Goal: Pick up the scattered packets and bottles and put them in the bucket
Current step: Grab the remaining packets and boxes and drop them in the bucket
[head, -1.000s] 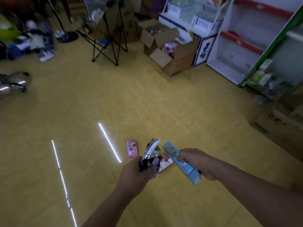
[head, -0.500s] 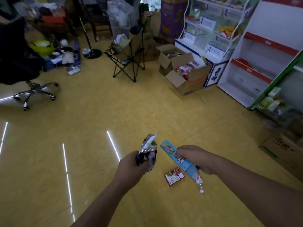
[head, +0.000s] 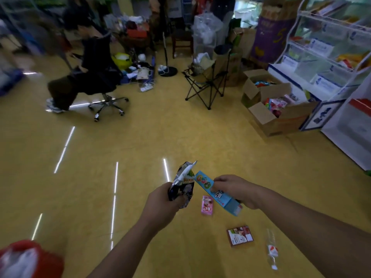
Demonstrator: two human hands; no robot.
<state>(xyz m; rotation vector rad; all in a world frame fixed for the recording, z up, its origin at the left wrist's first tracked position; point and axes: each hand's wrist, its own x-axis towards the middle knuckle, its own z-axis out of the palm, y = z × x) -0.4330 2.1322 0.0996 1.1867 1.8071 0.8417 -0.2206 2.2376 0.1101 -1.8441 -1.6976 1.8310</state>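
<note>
While the left hand (head: 160,205) grips a crumpled dark foil packet (head: 181,187), the right hand (head: 234,190) clasps a long blue box (head: 217,194).

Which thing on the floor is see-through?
The plastic bottle with the red label, lying farthest right. The pink packet and the brown packet are solid colours.

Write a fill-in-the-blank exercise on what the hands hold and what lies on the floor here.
1. The left hand grips a dark snack bag; the right hand grips a long box coloured ____.
2. The small packet seen on the floor between the two hands is ____.
3. The clear bottle lies to the ____ of the brown packet in the view.
4. The red bucket shows in the lower ____ corner.
Missing words: blue; pink; right; left.
</note>
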